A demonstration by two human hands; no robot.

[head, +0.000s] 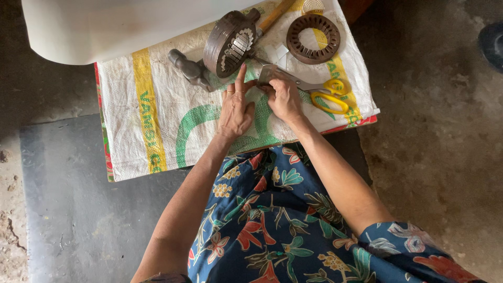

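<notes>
Left hand [236, 111]: flat, fingers extended, index fingertip touching the stator core [230, 43].
Right hand [284, 98]: pinching a small grey sheet [270, 73].
Stator core: tilted, far centre on woven sack [157, 105].
Scissors [326, 94]: right of hands.
Ring core [313, 38]: far right.

Bare sack [157, 105] lies leftward; hammer [191, 71], stator [230, 44] and scissors [325, 94] crowd ahead.

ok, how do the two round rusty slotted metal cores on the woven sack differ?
The thick brown slotted core stands tilted on edge, near the left hand; the flat rusty slotted ring lies face-up, farther right. The core looks deeper, with pale strips in its slots; the ring's slots look empty. Both are round, toothed inside and rest on the woven sack.
</notes>
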